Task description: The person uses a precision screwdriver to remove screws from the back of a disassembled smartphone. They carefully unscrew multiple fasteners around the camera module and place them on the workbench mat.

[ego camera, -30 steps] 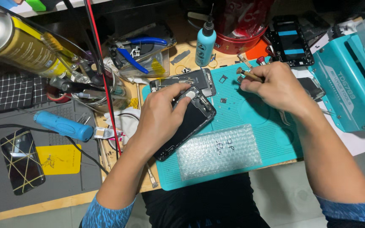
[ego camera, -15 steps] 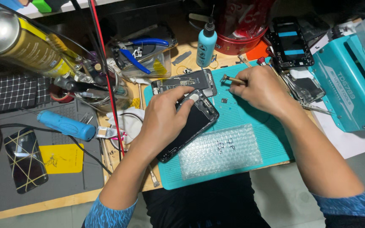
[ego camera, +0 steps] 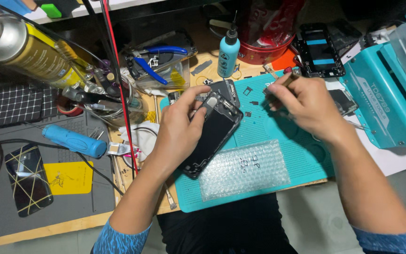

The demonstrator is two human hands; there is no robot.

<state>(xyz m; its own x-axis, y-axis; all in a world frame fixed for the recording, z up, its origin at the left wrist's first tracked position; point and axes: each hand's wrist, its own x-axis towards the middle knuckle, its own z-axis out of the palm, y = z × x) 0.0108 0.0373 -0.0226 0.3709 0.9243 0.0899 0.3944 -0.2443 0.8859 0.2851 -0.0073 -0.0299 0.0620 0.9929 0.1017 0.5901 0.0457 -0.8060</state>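
We start with the biggest thing in frame, the teal work mat (ego camera: 306, 164), which fills the centre and lower right. At the right edge stands a teal machine (ego camera: 381, 103); the upper left holds a large spray can (ego camera: 29, 47) lying on a slant.

On the lower part of the mat rests a bubble-wrap pouch (ego camera: 243, 169). Just above and left of it we see the opened phone (ego camera: 212, 134) — its long axis runs on a diagonal, from lower left up to the upper right, where its top end meets a grey back cover (ego camera: 224, 89).

Our left hand (ego camera: 179, 127) lies directly over the phone's left side, fingers curled down onto its upper end and pinning it to the mat, so that hand is closed on the phone. Our right hand (ego camera: 304, 106) is to the right of the phone and apart from it, closed in a pinch round a slim tool (ego camera: 290, 76) whose handle pokes out toward the top of the frame; its tip we cannot see. The left hand is plainly the nearer one — the right must come leftward to reach the phone's upper end.

Smaller still: a blue bottle (ego camera: 229, 51) at top centre, a blue screwdriver (ego camera: 74, 140) at left, and tiny dark parts (ego camera: 248, 113) on the mat between the hands.
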